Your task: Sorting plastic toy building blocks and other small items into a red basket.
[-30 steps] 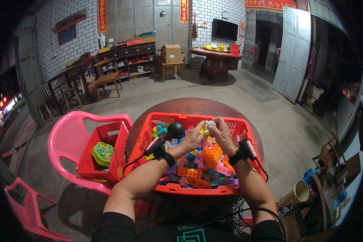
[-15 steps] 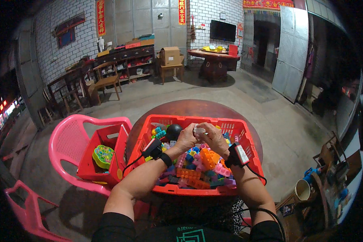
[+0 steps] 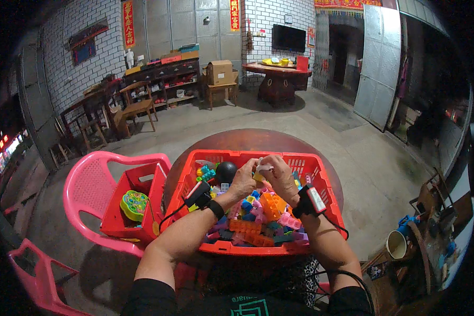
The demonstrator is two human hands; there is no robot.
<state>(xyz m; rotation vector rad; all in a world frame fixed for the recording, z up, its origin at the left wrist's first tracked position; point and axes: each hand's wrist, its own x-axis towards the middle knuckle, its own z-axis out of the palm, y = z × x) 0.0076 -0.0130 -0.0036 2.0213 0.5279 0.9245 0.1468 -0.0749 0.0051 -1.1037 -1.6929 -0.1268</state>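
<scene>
And here we are, both hands up over the red basket [image 3: 258,249], working a small white-and-yellow toy [image 3: 265,168] between them! The left hand [image 3: 242,183] is clamped on it by the fingertips, the right hand [image 3: 280,178] pinches it from the other side, and the two hands nearly meet. Which way does it point? The white part sits on the right hand's side, the yellow part lower and to the left, nearer the person; fingers cover the ends, so its long axis can't be told. It's held above the heap, toward the basket's far side. Just left of the left hand, a black ball [image 3: 226,172]! Below, a long orange block [image 3: 246,227] lies roughly left to right. Underneath it all, the round brown counter [image 3: 247,138].
</scene>
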